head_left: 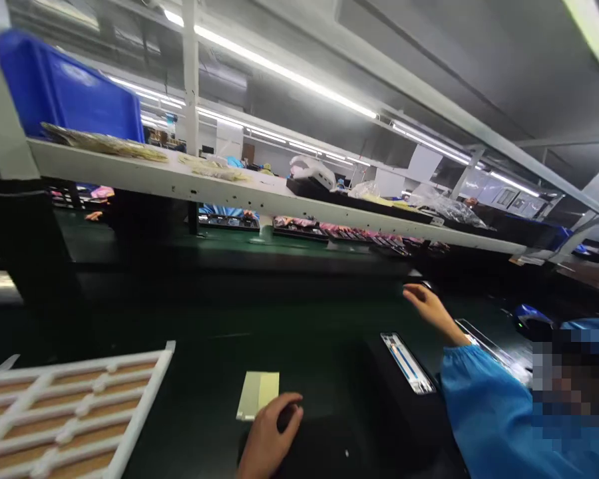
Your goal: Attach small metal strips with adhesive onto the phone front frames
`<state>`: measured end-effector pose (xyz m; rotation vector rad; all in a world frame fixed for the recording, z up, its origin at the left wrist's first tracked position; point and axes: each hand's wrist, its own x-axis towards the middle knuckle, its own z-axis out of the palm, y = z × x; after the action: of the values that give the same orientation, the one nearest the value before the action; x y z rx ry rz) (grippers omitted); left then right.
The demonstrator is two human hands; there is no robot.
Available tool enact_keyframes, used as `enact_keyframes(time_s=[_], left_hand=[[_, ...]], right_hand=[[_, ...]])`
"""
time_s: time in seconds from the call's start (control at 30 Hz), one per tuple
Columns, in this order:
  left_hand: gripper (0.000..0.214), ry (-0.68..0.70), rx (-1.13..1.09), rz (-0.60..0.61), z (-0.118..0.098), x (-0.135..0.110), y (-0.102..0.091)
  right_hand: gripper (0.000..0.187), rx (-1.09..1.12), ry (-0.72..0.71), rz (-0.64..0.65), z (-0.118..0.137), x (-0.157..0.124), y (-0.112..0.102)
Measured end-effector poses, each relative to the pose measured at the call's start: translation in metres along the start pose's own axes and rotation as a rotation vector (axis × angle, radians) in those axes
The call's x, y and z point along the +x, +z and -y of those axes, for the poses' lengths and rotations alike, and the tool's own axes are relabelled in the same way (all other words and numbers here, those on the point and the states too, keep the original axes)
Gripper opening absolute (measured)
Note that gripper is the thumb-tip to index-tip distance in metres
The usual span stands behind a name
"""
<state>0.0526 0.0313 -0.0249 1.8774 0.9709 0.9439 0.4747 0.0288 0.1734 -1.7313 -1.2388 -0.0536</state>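
My left hand (272,436) comes up from the bottom edge, its fingers curled over the corner of a black object (329,446) lying on the dark green bench (204,372). What the fingers grip on it is too dark to make out. A pale yellow-green sheet (258,394) lies flat just beyond the knuckles. My right hand is out of view. A co-worker in a blue sleeve (484,406) at the right reaches a hand (429,307) over the bench, past a black tray with a white and blue strip (408,362).
A white lattice rack (74,409) fills the lower left. A white shelf (219,186) runs overhead across the bench, carrying a blue bin (64,93), plastic bags and dark trays. Behind it lies a green belt (259,239) with rows of trays.
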Motion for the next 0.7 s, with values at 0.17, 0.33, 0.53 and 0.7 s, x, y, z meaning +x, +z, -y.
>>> enact_keyframes(time_s=[0.17, 0.33, 0.53, 0.7], left_hand=[[0.03, 0.026, 0.068, -0.061, -0.008, 0.0, -0.006], [0.032, 0.024, 0.096, -0.147, 0.002, -0.009, -0.011], [0.035, 0.052, 0.121, -0.266, 0.011, -0.01, -0.018], [0.039, 0.061, 0.071, -0.268, 0.009, -0.01, -0.019]], right_hand=[[0.064, -0.133, 0.118, 0.078, -0.067, -0.117, 0.016], [0.065, -0.147, 0.016, -0.095, -0.041, -0.11, 0.017], [0.042, -0.065, -0.386, -0.374, 0.093, 0.036, 0.013], [0.041, -0.218, -0.221, -0.421, 0.183, 0.146, 0.039]])
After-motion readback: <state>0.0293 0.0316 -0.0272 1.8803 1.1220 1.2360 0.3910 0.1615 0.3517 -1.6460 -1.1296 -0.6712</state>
